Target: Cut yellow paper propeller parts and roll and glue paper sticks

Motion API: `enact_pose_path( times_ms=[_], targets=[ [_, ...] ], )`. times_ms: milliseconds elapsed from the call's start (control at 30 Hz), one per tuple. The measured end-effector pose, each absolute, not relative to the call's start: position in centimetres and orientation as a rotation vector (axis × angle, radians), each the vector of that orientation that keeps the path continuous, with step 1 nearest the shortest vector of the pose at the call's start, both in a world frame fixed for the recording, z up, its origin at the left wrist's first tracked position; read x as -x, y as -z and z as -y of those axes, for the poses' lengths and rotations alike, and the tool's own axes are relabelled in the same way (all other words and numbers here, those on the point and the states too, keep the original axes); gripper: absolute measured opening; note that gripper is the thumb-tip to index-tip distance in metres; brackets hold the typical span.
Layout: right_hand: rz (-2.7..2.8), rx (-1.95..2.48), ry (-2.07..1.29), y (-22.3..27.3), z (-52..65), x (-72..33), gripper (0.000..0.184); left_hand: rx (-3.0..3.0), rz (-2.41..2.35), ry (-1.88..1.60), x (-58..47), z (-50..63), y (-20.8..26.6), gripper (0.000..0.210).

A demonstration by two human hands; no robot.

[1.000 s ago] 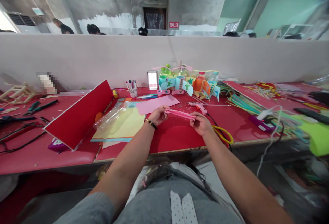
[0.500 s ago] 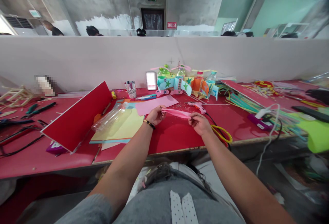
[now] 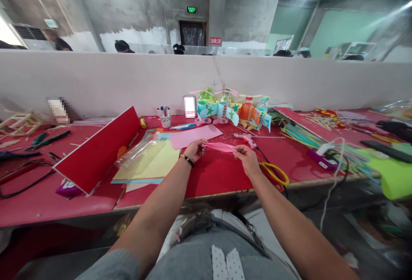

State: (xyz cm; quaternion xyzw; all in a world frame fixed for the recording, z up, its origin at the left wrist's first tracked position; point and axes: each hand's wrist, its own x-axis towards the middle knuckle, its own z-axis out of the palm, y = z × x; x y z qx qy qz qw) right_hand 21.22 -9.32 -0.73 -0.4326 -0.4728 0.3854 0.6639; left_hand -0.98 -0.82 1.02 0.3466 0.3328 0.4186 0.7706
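One pair of pliers (image 3: 53, 139) lies at the left of the frame on a red surface (image 3: 209, 181). To its right a red board (image 3: 96, 151) stands at a slant, and beside that a clear plastic bottle (image 3: 137, 151) lies partly over a yellow sheet (image 3: 161, 160). Next comes a pink sheet (image 3: 195, 136), lying just above the centre of the frame.

At the centre itself, the left hand (image 3: 195, 151), with a beaded bracelet (image 3: 187, 160) at the wrist, pinches the left end of a pink strip (image 3: 220, 146). The strip bridges the gap between the hands, apparently lifted off the surface; from my remote view I cannot tell whether it is paper or something softer. Its right end is pinched by the right hand (image 3: 247, 158), thumb against fingers.

For good handling, I would ask for light, even tension: enough to straighten the strip, not enough to tear it. I'd want both ends level and the grip near the tips.

Just above the right hand, a pink glue gun (image 3: 247, 139) points its nozzle leftward. I cannot tell whether it is hot, so I would steer the strip clear of it.
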Motion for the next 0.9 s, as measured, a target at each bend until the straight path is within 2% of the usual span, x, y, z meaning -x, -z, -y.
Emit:
enact_pose_path(
  times_ms=[300, 533, 700, 900],
  targets=[
    [1.11, 1.185, -0.633, 1.6, 8.8, -22.1, 0.023, -0.736, -0.768, -0.845, 0.9, 0.8, -1.0, 0.027],
    [1.014, 1.171, -0.738, 1.2, 9.0, -21.6, 0.028, -0.792, -0.625, -0.917, 0.7, 1.8, -1.9, 0.032],
    [0.992, 1.115, -0.813, 0.9, 9.3, -21.4, 0.026, -0.909, -0.634, -0.877, -1.5, 3.7, -1.7, 0.04],
    [1.055, 1.079, -0.926, 0.6, 9.5, -20.9, 0.026, -1.005, -0.653, -0.931, -4.6, 5.4, -0.7, 0.039]
  ],
)
